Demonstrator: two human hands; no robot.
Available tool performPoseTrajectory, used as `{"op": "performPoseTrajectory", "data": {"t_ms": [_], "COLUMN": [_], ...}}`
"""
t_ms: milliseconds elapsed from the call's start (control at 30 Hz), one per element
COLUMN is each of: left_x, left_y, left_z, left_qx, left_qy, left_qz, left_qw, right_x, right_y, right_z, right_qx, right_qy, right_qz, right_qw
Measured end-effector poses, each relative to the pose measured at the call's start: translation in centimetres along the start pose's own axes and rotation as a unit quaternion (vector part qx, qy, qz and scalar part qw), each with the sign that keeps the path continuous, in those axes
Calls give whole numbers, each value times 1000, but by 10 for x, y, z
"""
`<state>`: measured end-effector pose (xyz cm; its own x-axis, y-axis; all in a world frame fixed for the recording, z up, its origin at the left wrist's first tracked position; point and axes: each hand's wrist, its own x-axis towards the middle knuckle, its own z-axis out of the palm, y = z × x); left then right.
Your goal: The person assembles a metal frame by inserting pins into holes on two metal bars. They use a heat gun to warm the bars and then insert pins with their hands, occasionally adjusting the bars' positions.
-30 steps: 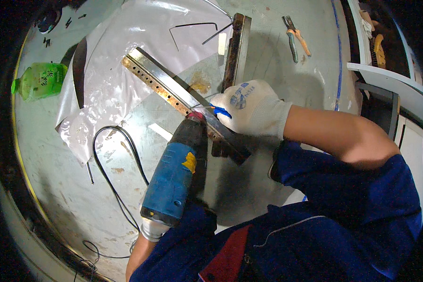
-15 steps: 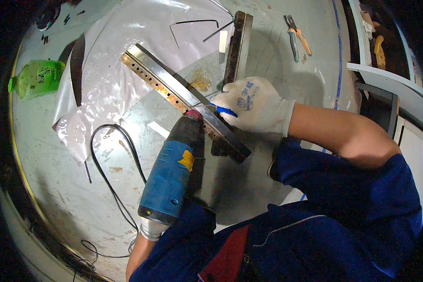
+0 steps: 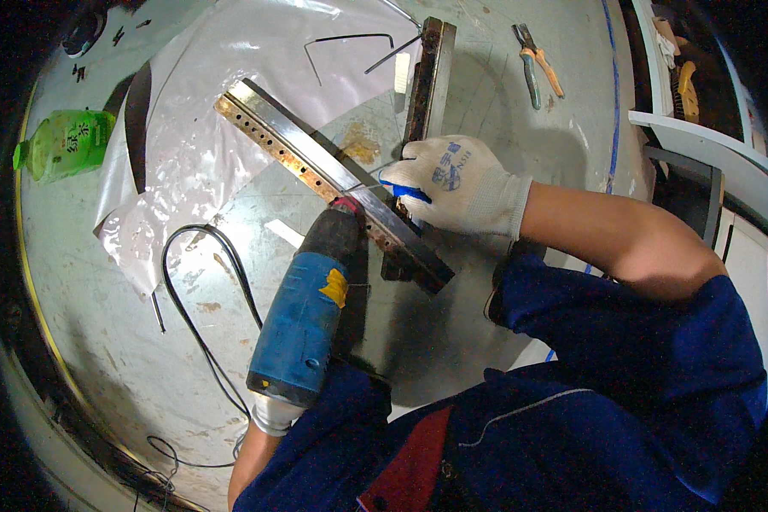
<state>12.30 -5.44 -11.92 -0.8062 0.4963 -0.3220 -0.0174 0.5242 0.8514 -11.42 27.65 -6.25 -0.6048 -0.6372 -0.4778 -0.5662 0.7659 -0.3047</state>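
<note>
The gloved right hand (image 3: pixel 462 186) is pressed down on the metal rail (image 3: pixel 333 179), fingers curled over its upper edge near the lower end, pinning it to the bench top (image 3: pixel 119 341). The left hand (image 3: pixel 273 416) is mostly hidden under the blue power drill (image 3: pixel 303 320), so I cannot tell how its fingers sit, though it is plainly wrapped round the drill's rear. The drill's nose points toward 1 o'clock and meets the rail's perforated side just left of the gloved fingers.

The rail's long axis runs from 10 o'clock down to 4 o'clock, its row of holes facing the drill. A second dark rail (image 3: pixel 427 81) stands off toward 12 o'clock, nearly upright in the view, its lower end close by the glove.

A black cable (image 3: pixel 198 282) loops at 9 o'clock from the drill (it trails off toward the bench edge). Clear plastic sheeting (image 3: pixel 188 145) lies under the rail's upper end. A green bottle (image 3: pixel 64 143) lies near the left edge, pliers (image 3: pixel 536 64) well apart at 1 o'clock. Open bench shows at 8 o'clock.
</note>
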Motion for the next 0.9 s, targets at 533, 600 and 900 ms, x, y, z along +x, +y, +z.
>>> {"op": "performPoseTrajectory", "data": {"t_ms": [533,600,900], "left_x": [-2,-2,6], "left_y": [-2,-2,2], "left_z": [-2,-3,-2], "left_qx": [-1,-2,-2], "left_qy": [6,7,13], "left_qz": [-10,-11,-6], "left_qw": [1000,1000,1000], "right_x": [11,18,30], "right_y": [14,9,-15], "right_z": [9,10,28], "right_qx": [6,-19,-64], "right_qy": [18,9,100], "right_qz": [-89,-102,-182], "right_qw": [996,995,976]}}
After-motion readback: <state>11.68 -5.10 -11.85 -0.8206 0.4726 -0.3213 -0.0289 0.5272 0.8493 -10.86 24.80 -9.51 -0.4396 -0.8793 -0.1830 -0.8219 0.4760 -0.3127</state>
